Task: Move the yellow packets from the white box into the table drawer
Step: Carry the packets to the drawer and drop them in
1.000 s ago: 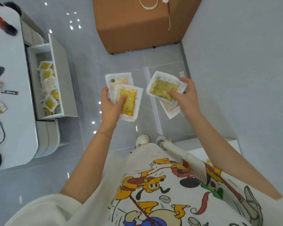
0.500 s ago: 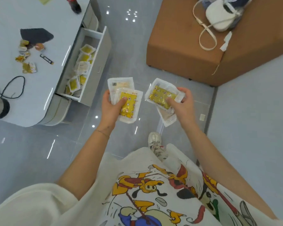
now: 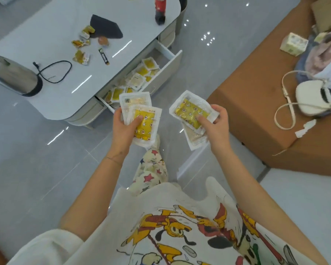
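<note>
My left hand (image 3: 122,129) grips a small stack of yellow packets (image 3: 144,123) in clear white-edged wrappers, thumb pressed on the top one. My right hand (image 3: 216,127) holds another stack of yellow packets (image 3: 189,111), thumb on top, with a paler packet underneath. Both stacks hang over the grey floor in front of me. The table drawer (image 3: 172,62) stands pulled open just above my left hand, with several yellow packets (image 3: 141,73) lying inside it. No white box shows in this view.
The white table (image 3: 52,77) carries a steel flask (image 3: 13,75), a black cable (image 3: 55,71), loose wrappers (image 3: 81,57), a dark cloth (image 3: 105,28) and a red bottle (image 3: 160,10). A brown sofa (image 3: 256,104) at right holds a white bag (image 3: 313,96) and a carton (image 3: 293,44).
The view has swung toward the table, so the open drawer now sits close above my left hand. Both hands keep the same hold on their packets.
</note>
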### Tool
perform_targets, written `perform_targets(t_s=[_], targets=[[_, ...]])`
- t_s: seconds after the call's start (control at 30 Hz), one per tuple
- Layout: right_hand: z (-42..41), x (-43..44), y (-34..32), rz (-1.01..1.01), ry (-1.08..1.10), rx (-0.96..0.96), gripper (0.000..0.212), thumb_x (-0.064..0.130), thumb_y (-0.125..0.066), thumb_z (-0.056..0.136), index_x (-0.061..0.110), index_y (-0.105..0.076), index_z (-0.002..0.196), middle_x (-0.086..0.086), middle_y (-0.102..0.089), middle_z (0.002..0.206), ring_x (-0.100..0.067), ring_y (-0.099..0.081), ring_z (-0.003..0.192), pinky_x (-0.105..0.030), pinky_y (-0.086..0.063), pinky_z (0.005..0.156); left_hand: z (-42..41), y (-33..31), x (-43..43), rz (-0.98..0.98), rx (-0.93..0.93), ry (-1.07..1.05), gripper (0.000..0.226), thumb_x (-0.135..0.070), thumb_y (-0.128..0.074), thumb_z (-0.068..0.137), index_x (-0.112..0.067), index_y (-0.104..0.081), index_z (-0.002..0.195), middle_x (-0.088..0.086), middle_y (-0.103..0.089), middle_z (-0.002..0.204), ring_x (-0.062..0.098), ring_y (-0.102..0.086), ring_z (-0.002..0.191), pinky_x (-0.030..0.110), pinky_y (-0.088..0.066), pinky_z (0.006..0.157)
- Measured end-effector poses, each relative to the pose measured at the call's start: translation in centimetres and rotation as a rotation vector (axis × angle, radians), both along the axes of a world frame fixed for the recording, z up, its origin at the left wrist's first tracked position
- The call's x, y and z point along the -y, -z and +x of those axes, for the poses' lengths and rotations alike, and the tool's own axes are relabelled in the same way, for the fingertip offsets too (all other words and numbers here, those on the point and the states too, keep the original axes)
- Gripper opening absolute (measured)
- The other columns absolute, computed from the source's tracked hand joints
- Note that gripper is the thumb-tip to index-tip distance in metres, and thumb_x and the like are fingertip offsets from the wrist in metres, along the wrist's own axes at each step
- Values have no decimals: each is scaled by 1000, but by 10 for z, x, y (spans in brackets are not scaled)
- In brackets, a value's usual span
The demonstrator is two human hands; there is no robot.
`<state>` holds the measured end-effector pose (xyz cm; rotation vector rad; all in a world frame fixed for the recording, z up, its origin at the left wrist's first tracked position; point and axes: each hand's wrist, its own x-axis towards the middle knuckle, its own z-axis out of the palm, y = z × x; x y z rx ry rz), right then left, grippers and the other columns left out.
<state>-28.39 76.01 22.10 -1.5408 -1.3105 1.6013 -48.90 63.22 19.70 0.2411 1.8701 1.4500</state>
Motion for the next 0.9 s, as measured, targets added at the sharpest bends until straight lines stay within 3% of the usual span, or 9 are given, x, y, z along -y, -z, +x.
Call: perform_targets(t_s=[0.13,0.27,0.43,0.57,0.67,0.8,0.9], targets=[[-59,-47,4,-4,-54,-15,43,6,-70,84,19,-46,116,-1,-61,109,-13,-65,92,-24,-54,73,-56,10,-24,-12,-5,-56,54,-13,-72,84,-16,-45,131,1,-60,122,7,-64,97,14,-54,67],[-117,-88,7,-56,-59,-32,40,7,-71,83,27,-48,108,-3,-63,109,-23,-66,101,-37,-56,84,-118,17,-48,-46,-33,-69,50,-13,-74,83,-16,-49,127,1,-63,118,11,-66,97,17,-55,68],[-176,-128,3,-76,-10,-33,40,9,-70,84,22,-46,113,-1,-65,105,-21,-67,96,-37,-55,87,-179,24,-67,-77,-34,-102,44,-13,-73,83,-14,-51,120,2,-65,114,17,-66,98,28,-57,77],[-213,-158,6,-105,0,-53,39,7,-71,82,26,-47,106,-4,-66,106,-24,-68,98,-40,-55,88,-212,26,-72,-89,-13,-179,32,-9,-70,84,-20,-52,107,0,-66,104,12,-67,89,25,-56,72],[-241,-178,12,-85,-22,-25,39,5,-70,83,23,-47,109,-2,-64,103,-17,-67,90,-34,-55,85,-230,33,-67,-110,47,-233,29,-9,-69,86,-17,-53,108,-5,-66,98,4,-67,81,19,-55,65],[-275,-198,37,-124,-112,17,42,7,-68,84,18,-44,116,-4,-63,107,-16,-67,91,-28,-55,79,-251,48,-57,-151,91,-326,34,-9,-70,86,-13,-53,116,3,-66,106,14,-67,89,19,-56,65],[-302,-212,68,-191,-192,70,42,7,-66,87,15,-41,119,-1,-62,102,-12,-65,86,-24,-54,72,-259,73,-59,-166,126,-414,39,-8,-68,86,-11,-54,122,2,-67,107,12,-68,90,20,-56,66]])
